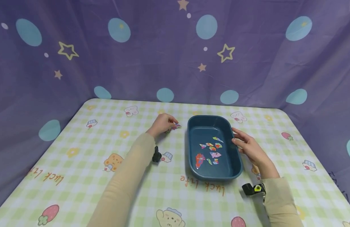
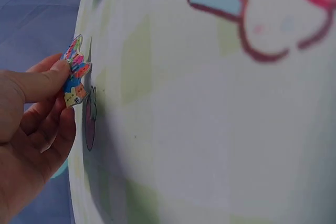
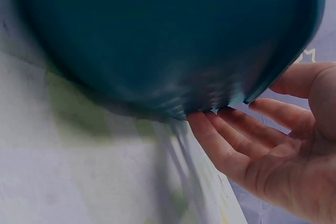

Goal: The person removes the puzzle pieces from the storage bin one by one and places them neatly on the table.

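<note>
My left hand [image 1: 162, 123] pinches a small, brightly printed cut-out piece [image 2: 75, 74] between thumb and fingers. It holds this jagged-edged piece just over the tablecloth, left of a dark teal plastic basin [image 1: 213, 174]. Against the basin's right side rests my right hand [image 1: 250, 149]. In the right wrist view, its fairly straight fingers [image 3: 231, 145] touch the outer wall, with the thumb near the rim. Several colourful cut-outs lie flat inside the basin, among them a larger red and blue one [image 1: 200, 160] and a pinkish one [image 1: 215, 154].
A green-and-white checked tablecloth [image 1: 86, 151] with printed cartoons covers the table. Behind and beside it hangs a purple curtain [image 1: 152, 56] with stars and blue ovals. Small black cameras [image 1: 157, 154] are worn at both wrists.
</note>
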Action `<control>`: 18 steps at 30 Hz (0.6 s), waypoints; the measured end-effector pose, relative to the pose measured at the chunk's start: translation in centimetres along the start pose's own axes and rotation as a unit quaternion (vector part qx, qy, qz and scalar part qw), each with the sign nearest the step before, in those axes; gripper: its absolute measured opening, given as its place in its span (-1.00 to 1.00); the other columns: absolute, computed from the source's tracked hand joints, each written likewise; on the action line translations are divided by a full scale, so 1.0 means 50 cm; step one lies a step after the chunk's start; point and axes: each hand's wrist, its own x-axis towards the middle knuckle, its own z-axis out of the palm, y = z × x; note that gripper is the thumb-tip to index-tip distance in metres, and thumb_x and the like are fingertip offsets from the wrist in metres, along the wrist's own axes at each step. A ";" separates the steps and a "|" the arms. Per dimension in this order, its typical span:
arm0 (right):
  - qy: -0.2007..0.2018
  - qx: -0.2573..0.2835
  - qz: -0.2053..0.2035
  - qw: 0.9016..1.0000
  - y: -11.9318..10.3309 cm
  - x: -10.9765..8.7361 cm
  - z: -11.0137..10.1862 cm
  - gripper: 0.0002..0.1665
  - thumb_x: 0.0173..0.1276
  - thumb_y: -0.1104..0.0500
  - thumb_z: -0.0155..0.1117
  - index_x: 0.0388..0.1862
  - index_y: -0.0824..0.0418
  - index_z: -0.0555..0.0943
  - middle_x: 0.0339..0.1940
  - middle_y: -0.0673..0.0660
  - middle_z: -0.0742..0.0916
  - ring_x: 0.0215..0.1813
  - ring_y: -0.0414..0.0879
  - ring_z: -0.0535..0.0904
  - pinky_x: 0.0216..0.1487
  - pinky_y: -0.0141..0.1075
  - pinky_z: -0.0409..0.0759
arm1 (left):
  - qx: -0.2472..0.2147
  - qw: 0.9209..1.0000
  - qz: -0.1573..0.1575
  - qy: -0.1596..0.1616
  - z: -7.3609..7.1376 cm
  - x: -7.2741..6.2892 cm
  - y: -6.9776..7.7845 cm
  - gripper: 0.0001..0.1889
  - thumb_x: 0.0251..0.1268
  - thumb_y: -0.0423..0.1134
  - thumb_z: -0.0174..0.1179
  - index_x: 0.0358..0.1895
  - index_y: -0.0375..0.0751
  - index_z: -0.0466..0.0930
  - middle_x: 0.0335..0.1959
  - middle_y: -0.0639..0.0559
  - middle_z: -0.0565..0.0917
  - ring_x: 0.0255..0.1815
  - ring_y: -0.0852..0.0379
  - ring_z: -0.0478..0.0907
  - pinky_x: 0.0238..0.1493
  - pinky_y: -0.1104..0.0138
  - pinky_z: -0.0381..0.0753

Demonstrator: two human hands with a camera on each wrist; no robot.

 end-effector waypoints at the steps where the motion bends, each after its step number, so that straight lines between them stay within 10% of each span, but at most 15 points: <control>1: 0.001 -0.001 0.001 1.000 0.000 0.000 -0.001 -0.28 0.38 0.01 0.03 0.44 0.08 0.04 0.33 0.34 0.28 -0.06 -0.34 0.44 -0.19 -0.41 0.52 | 0.006 1.000 -0.007 -0.001 0.000 0.002 0.000 -0.83 0.15 -0.38 0.15 -0.24 -0.19 0.70 -0.38 -0.03 0.67 -0.56 0.21 0.50 -0.45 0.41 0.47; 18: 0.003 -0.004 0.010 1.000 -0.002 0.000 -0.002 -0.27 0.37 -0.01 0.04 0.44 0.06 0.05 0.33 0.32 0.29 -0.01 -0.26 0.42 -0.16 -0.39 0.50 | 0.019 0.998 -0.051 -0.013 0.007 0.010 0.007 -0.81 0.14 -0.43 0.11 -0.23 -0.26 0.68 -0.53 -0.06 0.63 -0.77 0.29 0.37 -0.62 0.48 0.38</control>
